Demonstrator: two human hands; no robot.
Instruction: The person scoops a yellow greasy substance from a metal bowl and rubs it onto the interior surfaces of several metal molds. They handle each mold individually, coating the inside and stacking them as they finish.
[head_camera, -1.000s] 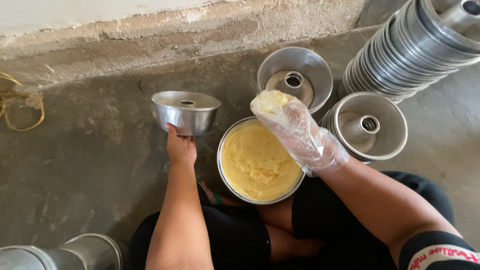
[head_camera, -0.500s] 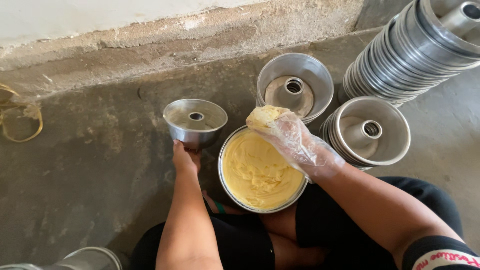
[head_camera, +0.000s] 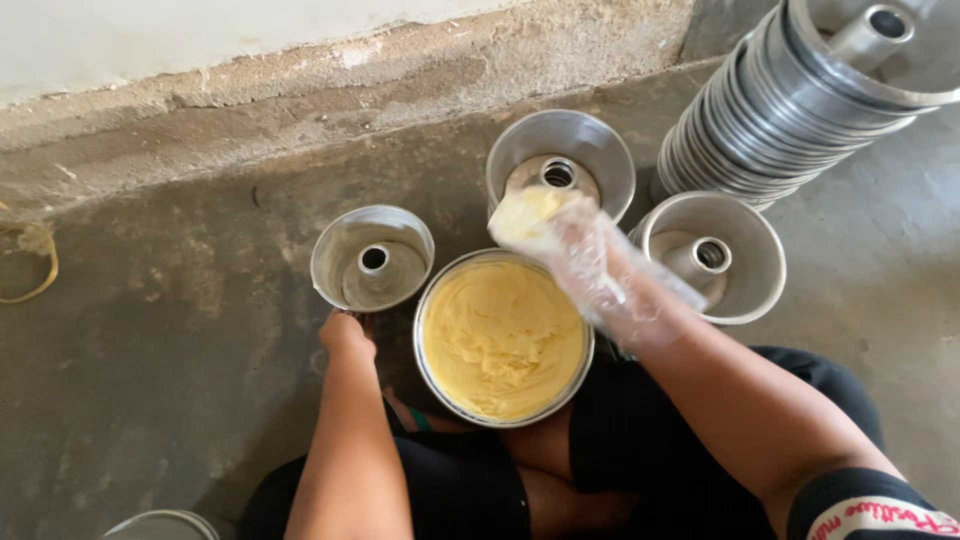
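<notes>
Left hand (head_camera: 347, 335) grips tube pan (head_camera: 372, 258) rim, steadying it; gloved right hand (head_camera: 585, 265) cups yellow batter (head_camera: 527, 215) (scooped) above bowl (head_camera: 503, 338).

- Our left hand (head_camera: 346, 333) reaches forward on a bare forearm, fingers curled shut out of sight.
- Our right hand (head_camera: 590, 262), in a clear plastic glove, is raised, fingers cupped closed.

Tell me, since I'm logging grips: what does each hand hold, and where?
The left hand grips the empty tube pan by its near rim. The gloved right hand carries a lump of batter on its fingers.
</notes>
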